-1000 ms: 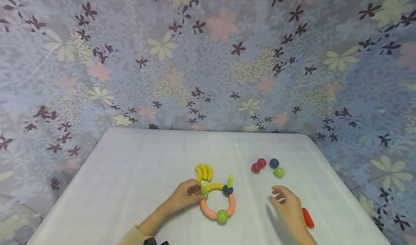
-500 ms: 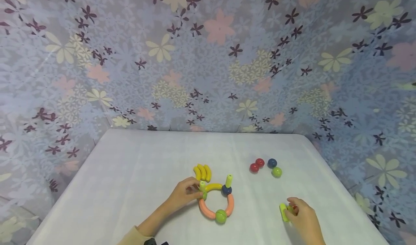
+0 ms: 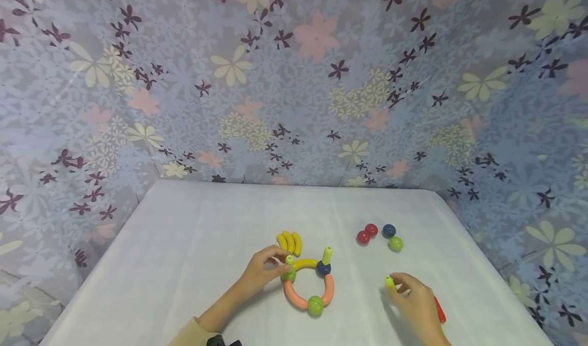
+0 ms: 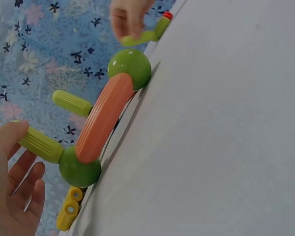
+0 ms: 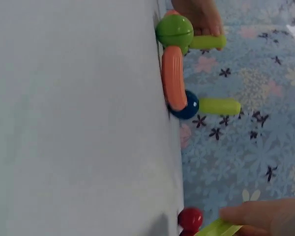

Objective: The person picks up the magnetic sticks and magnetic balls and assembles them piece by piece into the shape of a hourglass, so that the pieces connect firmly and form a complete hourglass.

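Note:
My left hand point(image 3: 264, 269) pinches an upright lime-green rod point(image 4: 42, 146) between thumb and fingers. That rod stands on a green ball point(image 4: 80, 167), one corner of a ring on the table. Two orange curved sticks point(image 3: 296, 297), a yellow curved stick point(image 3: 305, 263), another green ball point(image 3: 315, 305) and a dark blue ball point(image 3: 323, 268) make up the rest of the ring. A second lime rod point(image 3: 327, 255) rises from the blue ball. To the right of the ring, my right hand point(image 3: 415, 300) holds a loose lime rod point(image 3: 390, 283) in its fingertips.
Several yellow curved sticks point(image 3: 289, 243) lie behind the ring. Two red balls point(image 3: 363, 237), a blue ball point(image 3: 389, 230) and a green ball point(image 3: 395, 243) sit at the back right. Beside my right hand lies a red stick point(image 3: 439, 309). Another lime rod point(image 4: 162, 28) lies near it.
My right hand went down right to the lime rods, took one and came back left with it. My left hand shifted slightly up onto the upright rod. The ring stays put.

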Demonstrator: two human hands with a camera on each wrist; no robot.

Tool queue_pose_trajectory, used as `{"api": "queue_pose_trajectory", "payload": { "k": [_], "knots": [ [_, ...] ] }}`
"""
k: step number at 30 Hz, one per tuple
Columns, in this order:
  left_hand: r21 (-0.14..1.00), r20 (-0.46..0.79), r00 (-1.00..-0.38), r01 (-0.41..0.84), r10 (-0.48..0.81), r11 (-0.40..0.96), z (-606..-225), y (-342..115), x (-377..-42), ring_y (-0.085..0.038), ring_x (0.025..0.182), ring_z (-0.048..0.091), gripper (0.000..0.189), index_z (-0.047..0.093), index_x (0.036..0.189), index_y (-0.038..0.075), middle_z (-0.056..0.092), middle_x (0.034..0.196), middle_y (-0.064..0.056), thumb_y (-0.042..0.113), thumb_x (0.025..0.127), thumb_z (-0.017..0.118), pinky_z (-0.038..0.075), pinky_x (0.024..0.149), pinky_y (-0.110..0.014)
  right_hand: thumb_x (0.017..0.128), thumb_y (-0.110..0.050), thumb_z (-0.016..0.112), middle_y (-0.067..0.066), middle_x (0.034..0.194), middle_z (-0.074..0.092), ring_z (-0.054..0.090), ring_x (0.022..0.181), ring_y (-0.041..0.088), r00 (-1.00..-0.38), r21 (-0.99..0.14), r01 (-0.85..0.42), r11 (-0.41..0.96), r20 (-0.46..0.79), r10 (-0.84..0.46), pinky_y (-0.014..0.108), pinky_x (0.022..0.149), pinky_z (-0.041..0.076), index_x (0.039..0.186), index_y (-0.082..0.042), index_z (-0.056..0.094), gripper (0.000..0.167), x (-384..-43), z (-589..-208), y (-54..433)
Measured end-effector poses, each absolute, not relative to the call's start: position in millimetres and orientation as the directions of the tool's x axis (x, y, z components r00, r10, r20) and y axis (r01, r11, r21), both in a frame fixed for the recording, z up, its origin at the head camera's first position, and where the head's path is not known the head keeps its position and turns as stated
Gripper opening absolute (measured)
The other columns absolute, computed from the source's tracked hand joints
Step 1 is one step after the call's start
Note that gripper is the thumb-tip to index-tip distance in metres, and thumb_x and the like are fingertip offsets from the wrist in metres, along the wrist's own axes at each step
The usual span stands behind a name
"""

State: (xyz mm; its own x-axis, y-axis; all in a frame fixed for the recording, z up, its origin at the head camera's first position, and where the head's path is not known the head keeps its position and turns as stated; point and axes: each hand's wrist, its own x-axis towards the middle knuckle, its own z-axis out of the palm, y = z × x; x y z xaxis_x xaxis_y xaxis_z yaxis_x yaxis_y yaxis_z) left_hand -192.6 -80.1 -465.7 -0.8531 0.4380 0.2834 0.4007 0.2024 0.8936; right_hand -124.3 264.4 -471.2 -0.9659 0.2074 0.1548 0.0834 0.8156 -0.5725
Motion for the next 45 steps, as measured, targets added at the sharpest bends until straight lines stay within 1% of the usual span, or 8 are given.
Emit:
{"api": "queue_pose_trajectory", "payload": {
  "k": [5, 10, 14, 20, 25, 36, 40, 45],
  "knots": [
    [0.887, 0.309, -0.847, 0.421, 0.431, 0.19, -467.2, -81.3, -194.1, -0.004, 0.093, 0.058, 0.025, 0.063, 0.109, -0.004, 0.067, 0.102, -0.016, 0.007, 0.087, 0.066, 0.052, 0.082, -0.031, 0.074, -0.005, 0.078, 0.004, 0.091, 0.074, 0.059, 0.077, -0.006, -0.964, -0.756, -0.036, 0.654, 0.198, 0.175, 0.015, 0.069, 0.052, 0.1, -0.006, 0.072, 0.027, -124.9, -455.3, 221.1],
    [0.892, 0.304, -0.841, 0.416, 0.447, 0.176, -467.9, -82.4, -196.1, -0.021, 0.092, 0.062, 0.025, 0.063, 0.11, -0.004, 0.066, 0.102, -0.017, 0.007, 0.088, 0.065, 0.052, 0.081, -0.028, 0.073, -0.001, 0.077, 0.01, 0.094, 0.073, 0.064, 0.083, -0.003, -0.985, -0.9, -0.143, 0.411, 0.17, 0.029, 0.018, 0.074, 0.055, 0.096, -0.003, 0.07, 0.024, -122.1, -451.9, 179.9],
    [0.895, 0.304, -0.832, 0.416, 0.464, 0.159, -467.0, -82.7, -195.9, -0.034, 0.093, 0.06, 0.027, 0.062, 0.112, -0.006, 0.066, 0.102, -0.019, 0.006, 0.088, 0.064, 0.052, 0.08, -0.027, 0.074, 0.002, 0.076, 0.018, 0.095, 0.07, 0.064, 0.085, -0.003, -0.952, -0.898, -0.305, 0.316, 0.284, -0.114, 0.025, 0.073, 0.057, 0.098, 0.004, 0.066, 0.026, -120.9, -458.5, 162.3],
    [0.903, 0.279, -0.842, 0.393, 0.462, 0.171, -465.6, -82.2, -194.7, -0.037, 0.094, 0.059, 0.027, 0.062, 0.112, -0.005, 0.066, 0.101, -0.018, 0.008, 0.089, 0.064, 0.051, 0.081, -0.029, 0.077, -0.002, 0.075, 0.014, 0.09, 0.07, 0.064, 0.083, -0.002, -0.894, -0.833, -0.446, 0.327, 0.397, -0.208, 0.026, 0.07, 0.057, 0.096, -0.001, 0.066, 0.021, -121.3, -465.9, 152.8],
    [0.899, 0.274, -0.85, 0.392, 0.45, 0.194, -466.3, -81.7, -195.2, -0.031, 0.092, 0.061, 0.024, 0.063, 0.11, -0.002, 0.066, 0.1, -0.016, 0.009, 0.088, 0.065, 0.051, 0.08, -0.028, 0.079, -0.005, 0.074, 0.008, 0.088, 0.07, 0.064, 0.081, 0.001, -0.904, -0.832, -0.423, 0.36, 0.357, -0.237, 0.028, 0.07, 0.058, 0.093, -0.008, 0.065, 0.017, -119.6, -471.6, 149.5],
    [0.911, 0.261, -0.854, 0.373, 0.449, 0.179, -500.8, -82.0, -210.0, 0.0, 0.095, 0.06, 0.026, 0.064, 0.111, 0.004, 0.069, 0.105, -0.012, 0.012, 0.087, 0.068, 0.053, 0.085, -0.027, 0.073, 0.004, 0.074, 0.006, 0.09, 0.07, 0.063, 0.083, -0.001, -0.933, -0.835, -0.36, 0.417, 0.324, -0.157, 0.023, 0.068, 0.057, 0.097, -0.005, 0.064, 0.027, -121.5, -474.4, 153.1],
    [0.908, 0.291, -0.828, 0.397, 0.48, 0.134, -501.7, -83.2, -209.5, 0.0, 0.092, 0.061, 0.027, 0.065, 0.108, 0.006, 0.07, 0.1, -0.012, 0.015, 0.084, 0.071, 0.053, 0.083, -0.026, 0.071, 0.008, 0.073, 0.004, 0.089, 0.071, 0.062, 0.081, -0.001, -0.936, -0.817, -0.347, 0.461, 0.332, -0.116, 0.027, 0.068, 0.057, 0.096, -0.004, 0.065, 0.029, -124.3, -473.1, 156.8],
    [0.891, 0.335, -0.793, 0.442, 0.51, 0.103, -499.7, -82.5, -208.3, 0.0, 0.089, 0.061, 0.027, 0.066, 0.105, 0.005, 0.07, 0.096, -0.014, 0.017, 0.082, 0.074, 0.054, 0.08, -0.026, 0.071, 0.006, 0.073, -0.004, 0.086, 0.07, 0.059, 0.079, -0.004, -0.968, -0.828, -0.228, 0.512, 0.252, -0.023, 0.023, 0.07, 0.054, 0.093, -0.009, 0.067, 0.027, -128.2, -470.0, 161.1]
  ]
}}
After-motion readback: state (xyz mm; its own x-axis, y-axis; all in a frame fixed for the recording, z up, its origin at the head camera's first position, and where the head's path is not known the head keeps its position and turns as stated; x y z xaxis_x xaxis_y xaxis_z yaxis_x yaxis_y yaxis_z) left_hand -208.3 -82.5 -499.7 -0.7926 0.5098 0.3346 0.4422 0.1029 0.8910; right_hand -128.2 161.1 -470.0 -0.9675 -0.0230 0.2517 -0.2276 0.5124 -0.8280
